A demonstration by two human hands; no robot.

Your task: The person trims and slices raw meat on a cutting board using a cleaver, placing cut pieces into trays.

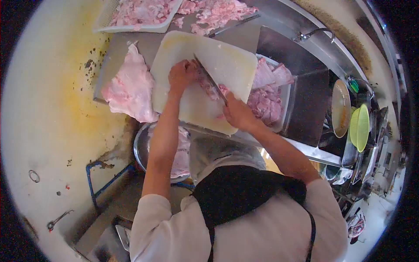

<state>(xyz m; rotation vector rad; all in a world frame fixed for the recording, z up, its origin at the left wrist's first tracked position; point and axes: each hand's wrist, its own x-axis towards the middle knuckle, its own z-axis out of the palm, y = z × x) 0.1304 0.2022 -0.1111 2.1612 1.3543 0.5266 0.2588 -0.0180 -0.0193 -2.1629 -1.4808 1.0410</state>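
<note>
A long knife (207, 77) lies slantwise over the white cutting board (174, 50), with its handle in my right hand (238, 112). Strips of pink meat (210, 89) are under and beside the blade. My left hand (182, 75) is closed on the board, left of the blade, at the upper end of the meat; its fingertips are partly hidden, and I cannot make out what they hold. A large pale pink piece of meat (129, 85) rests on the metal counter, against the board's left side.
A white basket (99, 22) of meat scraps stands at the back left, with more scraps (218, 13) beside it. Right of the board, a white tray (286, 102) holds meat. A metal bowl (139, 146) with meat sits below. Green bowls (359, 128) stand far right.
</note>
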